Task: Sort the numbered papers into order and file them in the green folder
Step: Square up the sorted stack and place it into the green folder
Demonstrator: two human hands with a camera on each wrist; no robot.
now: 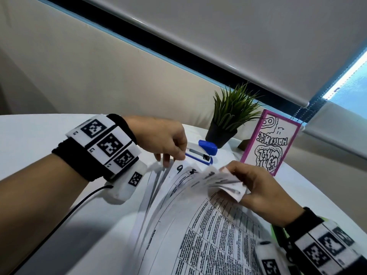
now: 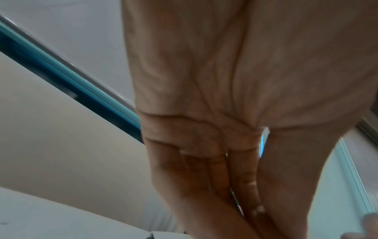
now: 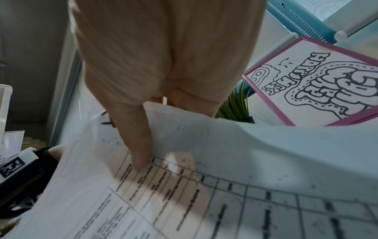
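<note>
A fan of white printed papers (image 1: 198,225) lies spread over the table, with handwritten numbers such as a 9 (image 1: 179,168) at the far corners. My left hand (image 1: 168,153) holds the fan's far left edge between thumb and fingers; the left wrist view shows that hand (image 2: 245,202) with fingers straight and close together. My right hand (image 1: 236,187) pinches the curled-up corners of the top sheets. In the right wrist view its thumb (image 3: 139,145) presses on a table-printed sheet (image 3: 225,186). A sliver of the green folder (image 1: 277,232) shows under my right wrist.
A blue and white stapler (image 1: 202,152) lies just past the papers. Behind it stand a small potted plant (image 1: 228,120) and a pink-framed drawing (image 1: 270,143). A black cable (image 1: 65,217) runs from my left wrist across the white table (image 1: 39,132).
</note>
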